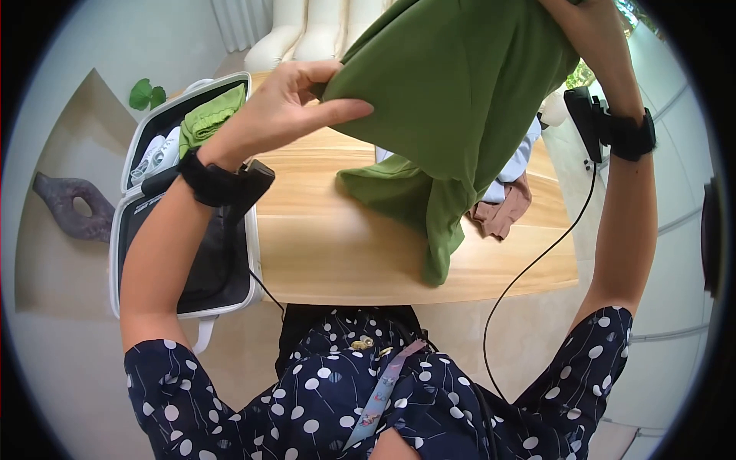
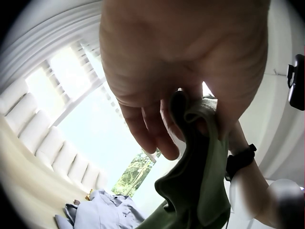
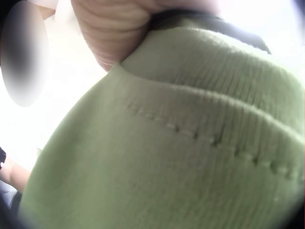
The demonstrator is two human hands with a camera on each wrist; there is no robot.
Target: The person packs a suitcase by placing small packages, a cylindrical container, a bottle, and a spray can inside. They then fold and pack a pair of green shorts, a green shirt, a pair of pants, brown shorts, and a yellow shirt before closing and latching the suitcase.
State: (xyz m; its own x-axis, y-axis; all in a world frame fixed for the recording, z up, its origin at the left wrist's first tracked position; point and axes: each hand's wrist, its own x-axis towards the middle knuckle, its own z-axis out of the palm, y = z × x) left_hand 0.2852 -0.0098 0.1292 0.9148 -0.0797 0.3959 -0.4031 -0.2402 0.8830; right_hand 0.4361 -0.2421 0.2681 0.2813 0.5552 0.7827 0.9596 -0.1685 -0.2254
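A green top (image 1: 452, 84) hangs between both hands above the table, its ribbed hem and stitched seam showing close up in the right wrist view. My left hand (image 1: 280, 107) pinches its left edge between thumb and fingers; the left wrist view shows the folded cloth pinched below the palm. At the upper right, my right hand (image 1: 590, 27) grips the other end, with its fingertips hidden behind the fabric. Lower parts of the top droop onto the tabletop. Behind it lie a light blue garment (image 1: 524, 153) and a brown garment (image 1: 506, 207), both partly covered.
An open white suitcase (image 1: 256, 268) stands at the table's left, holding a folded light green garment (image 1: 211, 115) and white shoes (image 1: 157, 157). Black cables trail from the wrist cameras past the wooden table (image 1: 337, 268). White padded seating (image 1: 287, 31) stands behind.
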